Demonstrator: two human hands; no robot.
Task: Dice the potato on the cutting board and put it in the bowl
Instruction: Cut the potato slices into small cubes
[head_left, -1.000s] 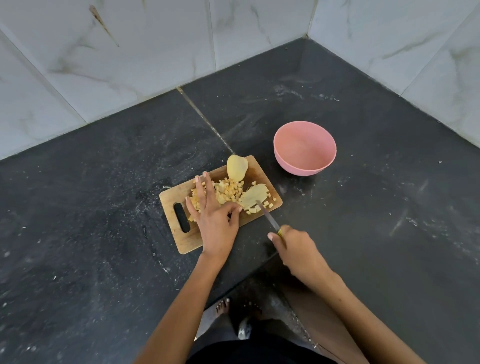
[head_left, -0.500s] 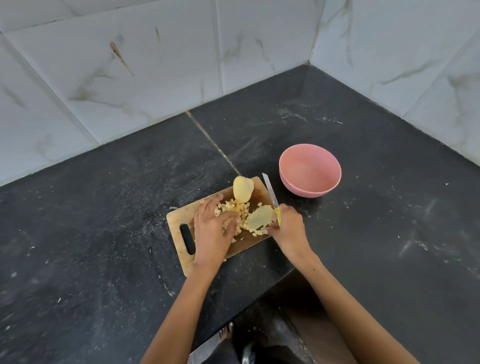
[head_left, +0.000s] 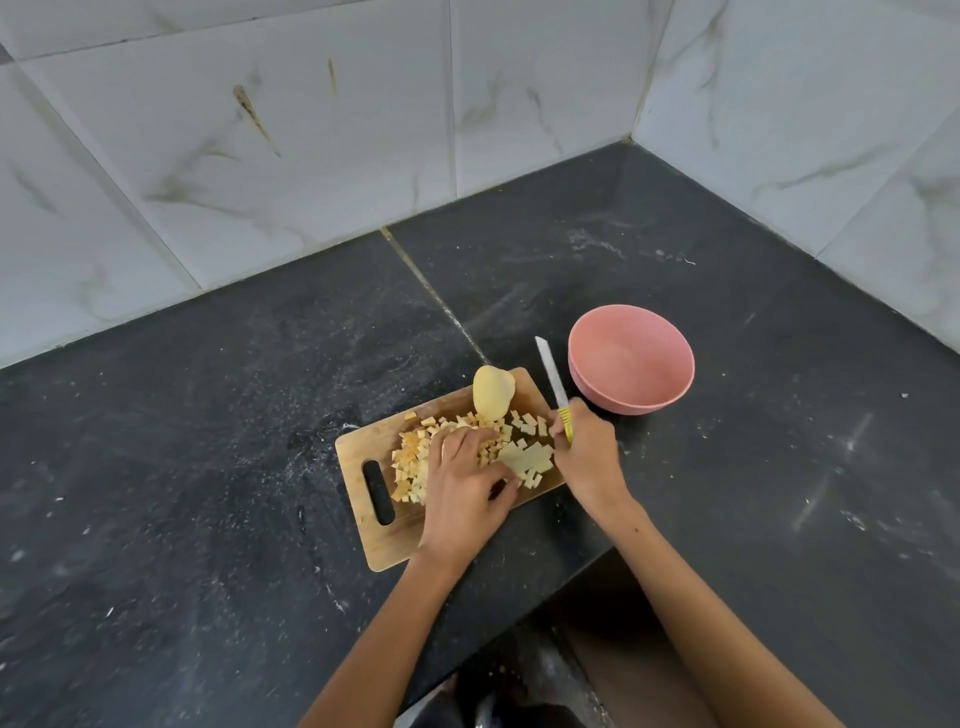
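Dark stone counter (head_left: 208, 467) fills the head view, meeting pale marble-look wall tiles (head_left: 311, 156) that form a corner at 1 o'clock

Near the centre lies a wooden board (head_left: 374, 540), its handle slot toward 8 o'clock. A scatter of small potato cubes (head_left: 415, 462) covers most of its middle. One uncut potato piece (head_left: 492, 392), rounded and pale yellow, sits on the board's far edge at 12 o'clock from the cubes. A flat potato slice (head_left: 524, 457), scored or partly cut, lies at the board's 3 o'clock side

A left hand (head_left: 467, 488) rests palm down on the cubes, fingers curled loosely over them and thumb touching the slice, as if gathering or steadying. The right hand (head_left: 587, 452), at the board's 3 o'clock edge, is clenched around the yellow handle of a knife (head_left: 553, 382); the blade points up and away toward 12 o'clock, clear of the food

Just beyond the board at 2 o'clock stands a pink bowl (head_left: 587, 384), upright and apart from the board. Nothing is in it

Judged from this, dicing looks well over halfway done: the slice and the rounded piece remain to be cut, and no potato has yet gone into the bowl
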